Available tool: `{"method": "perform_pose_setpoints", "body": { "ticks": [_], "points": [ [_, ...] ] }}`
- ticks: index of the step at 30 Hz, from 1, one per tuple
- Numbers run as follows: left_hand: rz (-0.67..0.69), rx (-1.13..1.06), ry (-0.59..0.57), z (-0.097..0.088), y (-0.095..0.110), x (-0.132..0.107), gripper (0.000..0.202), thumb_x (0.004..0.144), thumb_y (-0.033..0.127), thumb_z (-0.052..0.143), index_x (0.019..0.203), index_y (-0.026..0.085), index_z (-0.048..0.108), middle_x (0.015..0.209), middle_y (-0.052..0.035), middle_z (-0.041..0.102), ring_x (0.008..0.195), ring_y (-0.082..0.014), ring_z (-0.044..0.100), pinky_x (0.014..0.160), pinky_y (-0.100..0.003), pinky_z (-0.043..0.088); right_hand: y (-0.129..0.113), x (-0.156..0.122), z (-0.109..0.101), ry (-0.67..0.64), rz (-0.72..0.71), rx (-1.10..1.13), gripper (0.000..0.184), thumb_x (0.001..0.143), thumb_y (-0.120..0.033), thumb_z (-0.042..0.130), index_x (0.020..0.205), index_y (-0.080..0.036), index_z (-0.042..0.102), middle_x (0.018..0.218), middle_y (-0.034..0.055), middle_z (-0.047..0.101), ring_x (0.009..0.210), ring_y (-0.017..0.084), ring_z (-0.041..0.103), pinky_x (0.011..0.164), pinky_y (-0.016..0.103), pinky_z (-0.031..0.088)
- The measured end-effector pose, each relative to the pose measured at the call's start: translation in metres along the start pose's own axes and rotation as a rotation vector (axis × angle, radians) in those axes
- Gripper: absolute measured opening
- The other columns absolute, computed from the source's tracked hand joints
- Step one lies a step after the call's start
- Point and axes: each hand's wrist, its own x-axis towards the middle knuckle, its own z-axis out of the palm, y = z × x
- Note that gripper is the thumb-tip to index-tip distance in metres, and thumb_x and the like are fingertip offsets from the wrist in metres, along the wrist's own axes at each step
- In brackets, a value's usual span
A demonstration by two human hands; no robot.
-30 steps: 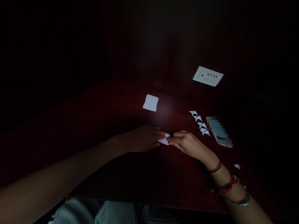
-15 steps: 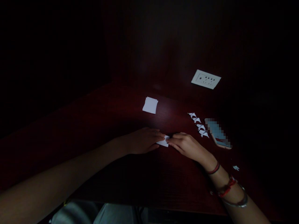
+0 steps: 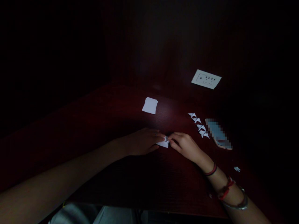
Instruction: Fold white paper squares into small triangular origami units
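The scene is very dark. On a dark red wooden table (image 3: 130,174), my left hand (image 3: 142,141) and my right hand (image 3: 184,145) meet over a small white piece of paper (image 3: 163,142). Both hands pinch it with their fingertips, the left from the left side, the right from the right. Most of the paper is hidden under the fingers. My right wrist wears several bracelets.
A small stack of white paper squares (image 3: 150,105) lies behind the hands. To the right runs a row of small folded white paper pieces (image 3: 199,125), then a phone (image 3: 218,133). A white wall socket (image 3: 206,79) sits behind. One paper scrap (image 3: 237,169) lies at the right.
The right hand has slid slightly left and its fingers have curled tighter over the paper, which now looks more folded. The left hand stays put.
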Motion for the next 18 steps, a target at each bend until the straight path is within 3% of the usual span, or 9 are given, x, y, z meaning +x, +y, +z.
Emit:
{"method": "perform_pose_setpoints", "body": {
  "ticks": [11,18],
  "points": [
    [0.022,0.001,0.017,-0.0033,0.0014,0.001,0.034,0.085,0.026,0.041,0.119,0.021,0.04,0.12,-0.0029,0.046,0.11,-0.0166,0.039,0.093,-0.03,0.028,0.0052,0.0012,0.0072,0.075,0.134,0.141,0.01,0.078,-0.015,0.046,0.074,-0.017,0.054,0.071,0.0014,0.057,0.065,0.011,0.052,0.062,0.022,0.038],
    [0.067,-0.006,0.039,-0.0008,-0.001,-0.0004,0.033,0.086,0.024,0.038,0.119,0.027,0.041,0.122,0.0012,0.045,0.113,-0.0154,0.037,0.093,-0.029,0.027,0.009,0.0026,0.0088,0.097,0.155,0.166,0.01,0.076,-0.013,0.047,0.073,-0.017,0.056,0.069,0.0012,0.058,0.063,0.011,0.052,0.061,0.022,0.038]
  ]
}}
